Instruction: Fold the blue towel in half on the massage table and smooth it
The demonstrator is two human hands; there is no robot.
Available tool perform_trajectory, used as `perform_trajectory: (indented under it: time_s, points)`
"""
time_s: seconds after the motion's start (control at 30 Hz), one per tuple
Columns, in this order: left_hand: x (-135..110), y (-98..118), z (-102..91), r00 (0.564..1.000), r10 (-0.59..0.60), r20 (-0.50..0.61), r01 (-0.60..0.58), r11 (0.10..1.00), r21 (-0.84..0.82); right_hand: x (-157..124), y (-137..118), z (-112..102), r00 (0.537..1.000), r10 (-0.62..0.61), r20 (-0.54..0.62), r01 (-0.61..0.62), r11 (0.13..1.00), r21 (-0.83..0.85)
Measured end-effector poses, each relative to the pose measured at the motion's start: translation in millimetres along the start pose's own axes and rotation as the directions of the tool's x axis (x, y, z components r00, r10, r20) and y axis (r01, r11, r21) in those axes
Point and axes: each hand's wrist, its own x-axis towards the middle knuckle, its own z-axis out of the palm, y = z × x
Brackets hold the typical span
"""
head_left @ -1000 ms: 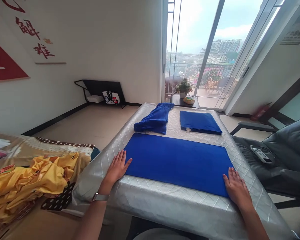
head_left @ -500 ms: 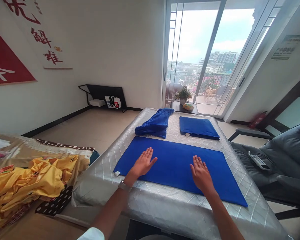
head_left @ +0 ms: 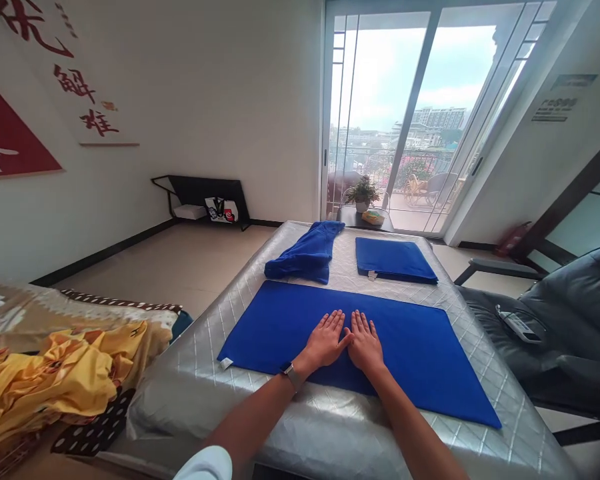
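A blue cloth [head_left: 420, 350] lies spread flat across the silver quilted surface [head_left: 485, 340], with a small white tag at its left front corner. My left hand [head_left: 326, 339] rests flat on the middle of the cloth, fingers stretched out, a watch on the wrist. Close beside it my right hand [head_left: 365, 341] also lies flat on the cloth, its fingers straight. The thumbs meet or nearly touch. Behind the cloth, a crumpled blue cloth [head_left: 305, 253] lies at the left and a neatly folded blue cloth [head_left: 395, 260] at the right.
Yellow fabric [head_left: 80, 367] lies heaped on bedding at the left. A dark armchair [head_left: 575, 313] with a white power strip [head_left: 519, 325] on its seat stands at the right. A potted plant [head_left: 363, 195] sits on a small table before the sliding glass door.
Both hands have slid inward over the spread cloth, from well apart to side by side at its middle. The view has shifted slightly.
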Motion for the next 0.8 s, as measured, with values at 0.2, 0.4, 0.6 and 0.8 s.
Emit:
perform_trajectory:
  time_s: [0.2, 0.4, 0.6, 0.8]
  points:
    - [-1.3, -6.6, -8.2, 0.997, -0.066, 0.042, 0.066, 0.998, 0.011, -0.5, 8.9, -5.6, 0.999, 0.032, 0.021, -0.032, 0.999, -0.009]
    - [-32.0, -95.0, -30.8, 0.951, -0.308, 0.031, 0.304, 0.947, 0.104, -22.1, 107.6, -11.7, 0.986, 0.167, -0.003, -0.166, 0.979, -0.115]
    - [-85.2, -194.3, -50.8, 0.867, -0.494, -0.059, 0.497, 0.853, 0.158, -59.9, 224.3, -11.2, 0.93, 0.362, -0.062, -0.367, 0.918, -0.147]
    - [-92.1, -203.7, -47.4, 0.848, -0.524, -0.082, 0.53, 0.837, 0.137, -64.9, 234.5, -13.7, 0.921, 0.385, -0.063, -0.39, 0.915, -0.107]
